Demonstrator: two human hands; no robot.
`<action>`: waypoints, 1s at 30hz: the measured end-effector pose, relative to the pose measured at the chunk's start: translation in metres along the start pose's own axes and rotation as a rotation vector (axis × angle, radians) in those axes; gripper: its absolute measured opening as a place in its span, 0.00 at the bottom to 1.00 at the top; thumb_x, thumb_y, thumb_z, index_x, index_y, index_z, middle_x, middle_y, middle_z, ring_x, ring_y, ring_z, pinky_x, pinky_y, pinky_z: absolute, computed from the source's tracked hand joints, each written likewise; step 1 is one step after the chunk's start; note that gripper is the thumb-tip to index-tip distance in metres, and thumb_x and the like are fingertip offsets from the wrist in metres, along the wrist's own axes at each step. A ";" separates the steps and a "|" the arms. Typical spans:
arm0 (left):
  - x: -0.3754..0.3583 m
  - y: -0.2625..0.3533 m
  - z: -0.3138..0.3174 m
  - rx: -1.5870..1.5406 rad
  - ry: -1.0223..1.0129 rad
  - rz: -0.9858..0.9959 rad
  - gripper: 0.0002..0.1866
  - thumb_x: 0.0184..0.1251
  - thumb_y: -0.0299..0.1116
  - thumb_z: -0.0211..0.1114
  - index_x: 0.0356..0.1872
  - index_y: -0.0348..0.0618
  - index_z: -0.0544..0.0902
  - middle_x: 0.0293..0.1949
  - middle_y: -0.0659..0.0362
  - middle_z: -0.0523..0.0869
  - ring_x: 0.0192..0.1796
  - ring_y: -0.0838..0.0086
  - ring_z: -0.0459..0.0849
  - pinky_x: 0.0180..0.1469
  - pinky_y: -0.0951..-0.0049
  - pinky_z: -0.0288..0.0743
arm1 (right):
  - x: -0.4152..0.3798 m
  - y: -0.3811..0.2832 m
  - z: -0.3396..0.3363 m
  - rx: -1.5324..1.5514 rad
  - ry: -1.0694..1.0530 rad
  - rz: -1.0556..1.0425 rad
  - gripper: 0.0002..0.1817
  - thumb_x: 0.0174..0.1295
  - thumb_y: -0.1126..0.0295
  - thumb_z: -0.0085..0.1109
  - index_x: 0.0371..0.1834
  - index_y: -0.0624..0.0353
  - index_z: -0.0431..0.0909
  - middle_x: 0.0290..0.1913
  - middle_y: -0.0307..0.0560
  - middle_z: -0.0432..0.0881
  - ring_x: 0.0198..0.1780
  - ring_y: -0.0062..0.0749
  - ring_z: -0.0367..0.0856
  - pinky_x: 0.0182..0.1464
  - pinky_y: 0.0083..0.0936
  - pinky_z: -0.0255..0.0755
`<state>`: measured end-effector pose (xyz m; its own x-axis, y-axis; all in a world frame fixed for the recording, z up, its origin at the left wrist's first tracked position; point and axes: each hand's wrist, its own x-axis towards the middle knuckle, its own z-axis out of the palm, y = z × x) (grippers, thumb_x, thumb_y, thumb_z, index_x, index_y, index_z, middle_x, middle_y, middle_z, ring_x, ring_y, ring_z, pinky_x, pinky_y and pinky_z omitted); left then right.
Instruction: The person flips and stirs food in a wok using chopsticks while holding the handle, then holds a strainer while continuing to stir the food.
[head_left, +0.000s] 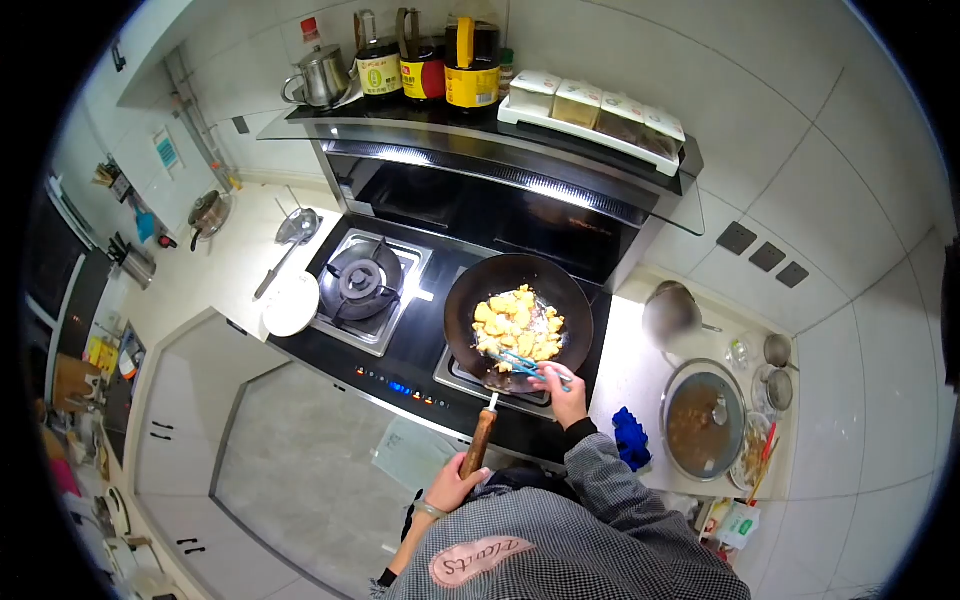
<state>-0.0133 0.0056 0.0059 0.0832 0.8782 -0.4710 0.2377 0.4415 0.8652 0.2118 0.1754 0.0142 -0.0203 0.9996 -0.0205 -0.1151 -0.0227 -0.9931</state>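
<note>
A dark wok (pixel 572 300) sits on the right burner, with yellow pieces of scrambled egg (pixel 515 318) spread over its bottom. My left hand (pixel 455 488) is closed around the lower end of the wok's wooden handle (pixel 480 438). Over the wok's near rim, my right hand (pixel 565 395) grips a pair of blue chopsticks (pixel 522 362). Their tips reach into the wok at the near edge of the egg.
Left of the wok is an unlit burner (pixel 362 282), with a white plate (pixel 291 305) and a knife (pixel 275 272) beyond it. On the right counter are a blue cloth (pixel 631 440) and a large lidded pot (pixel 704 420). Sauce bottles (pixel 472 65) and a seasoning box (pixel 592 115) line the shelf above.
</note>
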 end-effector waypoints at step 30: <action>0.000 0.000 0.000 0.051 0.008 0.020 0.29 0.64 0.49 0.69 0.57 0.36 0.76 0.40 0.55 0.83 0.42 0.70 0.80 0.47 0.71 0.75 | -0.012 -0.020 -0.020 -0.109 0.071 0.021 0.13 0.73 0.70 0.52 0.46 0.70 0.80 0.42 0.50 0.84 0.39 0.32 0.88 0.39 0.23 0.82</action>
<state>-0.0135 0.0060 0.0059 0.0806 0.8882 -0.4523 0.2849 0.4143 0.8644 0.2337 0.1641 0.0320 0.0496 0.9977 -0.0461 -0.0063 -0.0458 -0.9989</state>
